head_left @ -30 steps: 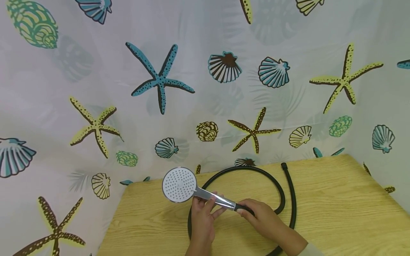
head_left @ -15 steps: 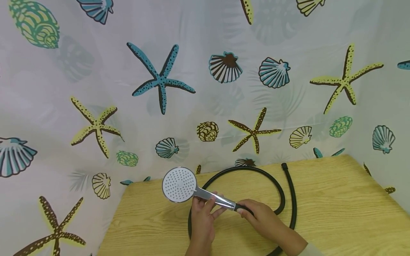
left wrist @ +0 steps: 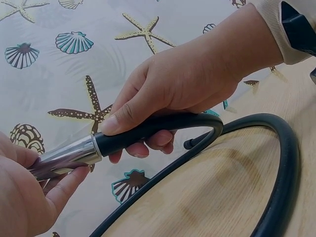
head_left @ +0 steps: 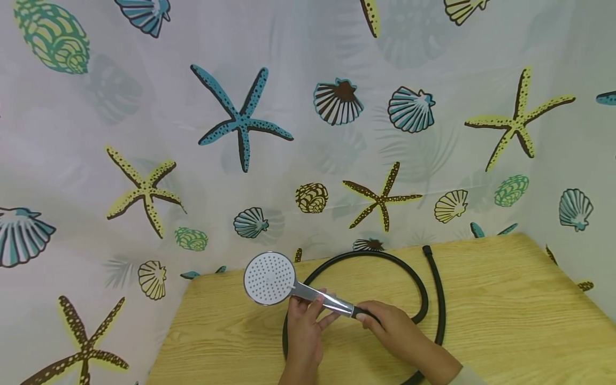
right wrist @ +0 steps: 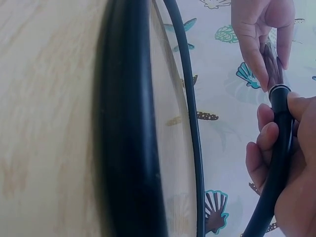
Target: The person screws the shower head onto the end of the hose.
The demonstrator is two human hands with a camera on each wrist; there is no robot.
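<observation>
A chrome shower head [head_left: 269, 278] with a white, dotted spray face is held above the table, tilted with its face toward the head camera. My left hand [head_left: 305, 332] grips its chrome handle [left wrist: 69, 157] from below. Just past the handle's lower end, my right hand [head_left: 395, 330] holds the black hose [left wrist: 143, 132] with the thumb on top and the fingers curled beneath. The hose end meets the handle in the left and right wrist views; whether it is threaded tight cannot be seen.
The rest of the hose loops over the wooden table [head_left: 505, 299], and its free end [head_left: 426, 249] lies near the back edge. A white curtain [head_left: 308, 149] printed with shells and starfish hangs behind and along both sides.
</observation>
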